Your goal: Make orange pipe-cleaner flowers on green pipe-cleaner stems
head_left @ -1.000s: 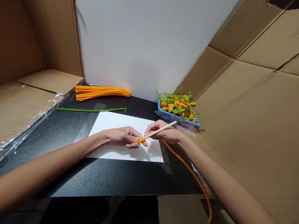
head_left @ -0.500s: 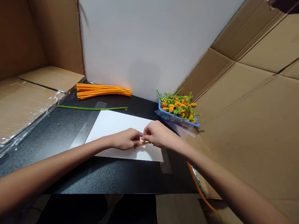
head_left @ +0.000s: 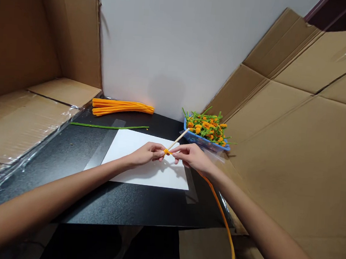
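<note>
So, L hand (head_left: 145, 154) and R hand (head_left: 191, 157) met just above a sheet of white paper (head_left: 160, 177) on a black table (head_left: 125, 201). L fingers (head_left: 160, 152) were closed in a pinch on a small orange pipe-cleaner coil (head_left: 167, 151) wound round the low end of a thin wooden stick (head_left: 178, 140), which tilted up and away twd a blue plastic basket (head_left: 204, 144). R fingers (head_left: 177, 155) were curled in close by the coil; can't tell if they gripped it. An orange pipe cleaner (head_left: 224, 225) ran from under R hand down past the table edge. Basket held orange-and-green pipe-cleaner flowers (head_left: 206, 127). Further back lay a bundle of orange pipe cleaners (head_left: 121, 108), w/ one green pipe cleaner (head_left: 110, 126) just in front and a strip of clear tape (head_left: 118, 122) beside it. Cardboard sheets (head_left: 293, 163) lined both sides, white wall (head_left: 179, 46) behind.
</note>
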The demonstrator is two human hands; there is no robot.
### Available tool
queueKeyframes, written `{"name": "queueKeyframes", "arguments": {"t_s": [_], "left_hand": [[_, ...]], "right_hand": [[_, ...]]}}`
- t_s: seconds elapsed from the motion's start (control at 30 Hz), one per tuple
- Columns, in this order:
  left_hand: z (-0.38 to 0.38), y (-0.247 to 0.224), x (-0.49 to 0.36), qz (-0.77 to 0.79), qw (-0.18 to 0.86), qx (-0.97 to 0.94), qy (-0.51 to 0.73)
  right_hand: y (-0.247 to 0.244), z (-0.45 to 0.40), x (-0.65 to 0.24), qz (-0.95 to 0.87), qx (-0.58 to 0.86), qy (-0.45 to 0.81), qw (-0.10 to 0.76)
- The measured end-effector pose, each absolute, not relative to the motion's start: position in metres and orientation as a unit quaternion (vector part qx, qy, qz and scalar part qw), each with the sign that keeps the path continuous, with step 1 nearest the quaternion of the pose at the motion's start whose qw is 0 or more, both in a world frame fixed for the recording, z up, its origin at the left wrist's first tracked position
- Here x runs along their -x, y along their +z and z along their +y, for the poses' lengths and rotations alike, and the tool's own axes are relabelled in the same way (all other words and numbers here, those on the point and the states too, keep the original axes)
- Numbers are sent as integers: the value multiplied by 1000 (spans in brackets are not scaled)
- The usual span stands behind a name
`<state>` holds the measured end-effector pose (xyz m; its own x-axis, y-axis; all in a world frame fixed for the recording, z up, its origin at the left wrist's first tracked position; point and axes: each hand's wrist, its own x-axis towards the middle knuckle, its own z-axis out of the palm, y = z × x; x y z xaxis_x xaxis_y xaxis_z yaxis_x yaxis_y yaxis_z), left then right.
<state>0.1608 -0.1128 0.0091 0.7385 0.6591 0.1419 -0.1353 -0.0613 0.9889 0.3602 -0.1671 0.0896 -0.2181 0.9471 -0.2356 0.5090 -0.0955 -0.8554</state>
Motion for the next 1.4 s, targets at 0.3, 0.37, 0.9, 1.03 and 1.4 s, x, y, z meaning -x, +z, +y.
{"name": "queueKeyframes", "arguments": {"t_s": [0.3,0.37,0.9,1.03,1.4], "left_hand": [[-124,18,-155,80,786,-580,201],[-124,19,-153,52,789,-598,130],[-116,16,-155,278,436,-811,273],[-114,15,-157,230,586,-723,285],[-137,30,-154,94,449,-881,112]], "right_hand": [[83,-152,-384,-561,542,618,100],[84,-148,-384,-574,531,617,85],[104,-167,-340,-678,566,451,132],[84,-167,-365,-651,602,432,164],[105,-155,-382,-667,540,513,20]]}}
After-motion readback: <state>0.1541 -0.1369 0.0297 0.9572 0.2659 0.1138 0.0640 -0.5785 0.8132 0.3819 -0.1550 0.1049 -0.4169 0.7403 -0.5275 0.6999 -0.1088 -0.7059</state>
